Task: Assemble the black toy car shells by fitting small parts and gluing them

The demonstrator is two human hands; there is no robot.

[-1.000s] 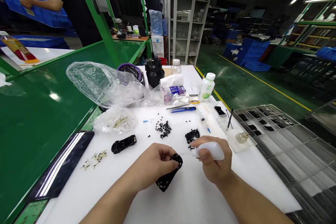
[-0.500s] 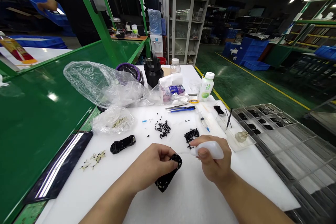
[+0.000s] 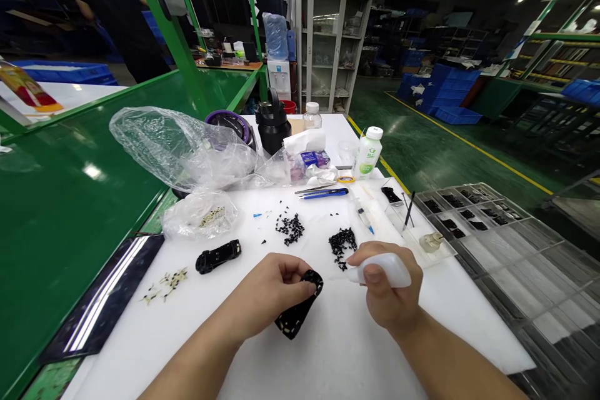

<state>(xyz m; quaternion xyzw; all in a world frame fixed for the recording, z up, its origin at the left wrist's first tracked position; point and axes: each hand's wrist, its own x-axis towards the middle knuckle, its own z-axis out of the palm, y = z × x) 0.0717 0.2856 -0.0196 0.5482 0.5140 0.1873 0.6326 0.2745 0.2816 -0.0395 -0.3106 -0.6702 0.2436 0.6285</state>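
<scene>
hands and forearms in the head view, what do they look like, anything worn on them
The left hand and right hand are ungloved, with no ring showing. The left forearm and right forearm show no sleeve, watch or bracelet.

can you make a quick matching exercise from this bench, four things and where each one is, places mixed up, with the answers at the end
1. squeeze bottle
2. blue utility knife
3. divided tray
4. dark glossy panel

A. in front of the tissue pack
B. at the left edge of the white board
C. in the right hand
D. to the right of the white board

Pairs: 1-C, 2-A, 3-D, 4-B
</scene>
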